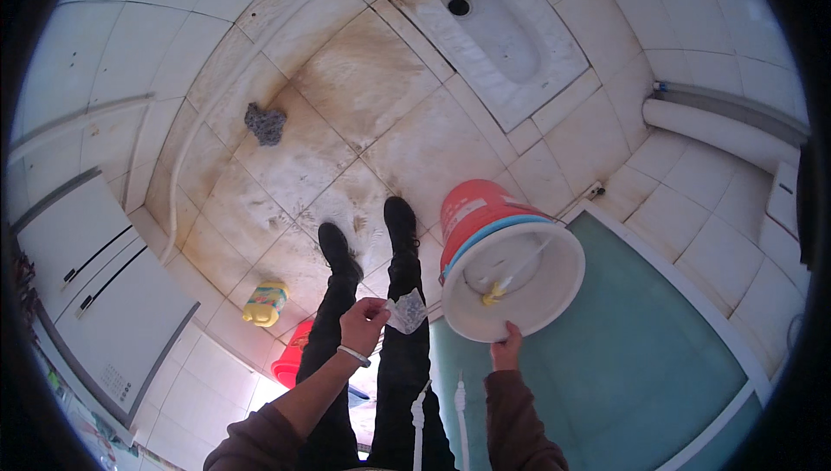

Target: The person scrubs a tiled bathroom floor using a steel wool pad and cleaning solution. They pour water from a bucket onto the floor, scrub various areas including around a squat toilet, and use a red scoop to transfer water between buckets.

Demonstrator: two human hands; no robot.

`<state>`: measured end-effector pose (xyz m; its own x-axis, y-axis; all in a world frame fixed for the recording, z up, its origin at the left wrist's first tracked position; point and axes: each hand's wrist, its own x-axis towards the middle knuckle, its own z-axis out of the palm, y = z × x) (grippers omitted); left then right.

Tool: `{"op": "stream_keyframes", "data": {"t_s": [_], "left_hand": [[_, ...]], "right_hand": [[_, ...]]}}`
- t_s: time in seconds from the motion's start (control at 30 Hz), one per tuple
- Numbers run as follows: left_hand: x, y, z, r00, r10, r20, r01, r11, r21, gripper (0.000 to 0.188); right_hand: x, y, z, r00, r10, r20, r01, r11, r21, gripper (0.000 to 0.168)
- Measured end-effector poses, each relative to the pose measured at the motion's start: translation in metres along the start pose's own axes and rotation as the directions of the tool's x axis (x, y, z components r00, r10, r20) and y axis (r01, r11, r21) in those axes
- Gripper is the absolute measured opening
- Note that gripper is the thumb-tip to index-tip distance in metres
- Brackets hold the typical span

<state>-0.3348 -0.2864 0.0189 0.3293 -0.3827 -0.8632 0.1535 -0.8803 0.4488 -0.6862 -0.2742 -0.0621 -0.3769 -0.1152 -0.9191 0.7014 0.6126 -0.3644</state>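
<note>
Between the thumb and fingers of my left hand point(363, 325) hangs a small clear plastic packet point(408, 312), over my dark trouser leg. With my right hand point(506, 344) I grip the near rim of a whitish plastic basin point(454, 315). The basin is tilted towards me, in front of a red bucket point(474, 201) with a blue rim behind it. Inside the basin lies a yellow-ended brush-like thing point(495, 294) with a pale handle. How the basin rests on the bucket is hidden.
A squat toilet pan point(506, 36) is set in the stained tile floor point(363, 81). A grey rag-like clump point(265, 124) and a yellow plastic jug point(265, 304) lie at the left. A red tub point(289, 360) is near my legs, a white cabinet point(97, 289) far left, a greenish panel point(623, 341) at right.
</note>
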Motion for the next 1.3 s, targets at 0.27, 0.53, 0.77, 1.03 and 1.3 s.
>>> {"op": "stream_keyframes", "data": {"t_s": [0.27, 0.53, 0.77, 1.03, 1.3], "left_hand": [[-0.001, 0.005, -0.001, 1.0, -0.004, -0.004, 0.004, 1.0, -0.017, 0.016], [-0.001, 0.0, 0.009, 1.0, 0.002, -0.014, -0.002, 1.0, -0.018, 0.017], [0.005, -0.006, 0.004, 0.999, -0.022, -0.039, 0.019, 0.997, -0.072, 0.017], [0.009, -0.005, 0.004, 0.998, -0.064, -0.016, 0.063, 0.996, -0.068, 0.016], [0.018, -0.012, 0.015, 1.0, -0.028, -0.01, 0.028, 0.998, -0.059, 0.017]], "right_hand": [[-0.036, -0.014, 0.028, 0.992, -0.034, 0.125, 0.054, 0.987, -0.153, 0.045], [-0.024, -0.005, 0.012, 0.995, -0.012, 0.103, 0.025, 0.992, -0.127, 0.051], [-0.047, -0.015, 0.022, 0.984, -0.022, 0.176, 0.04, 0.994, -0.099, 0.056], [-0.09, -0.029, 0.043, 0.957, 0.189, 0.222, -0.229, 0.958, 0.172, 0.052], [-0.035, -0.023, 0.008, 0.963, 0.018, 0.269, 0.036, 0.98, -0.195, 0.047]]}}
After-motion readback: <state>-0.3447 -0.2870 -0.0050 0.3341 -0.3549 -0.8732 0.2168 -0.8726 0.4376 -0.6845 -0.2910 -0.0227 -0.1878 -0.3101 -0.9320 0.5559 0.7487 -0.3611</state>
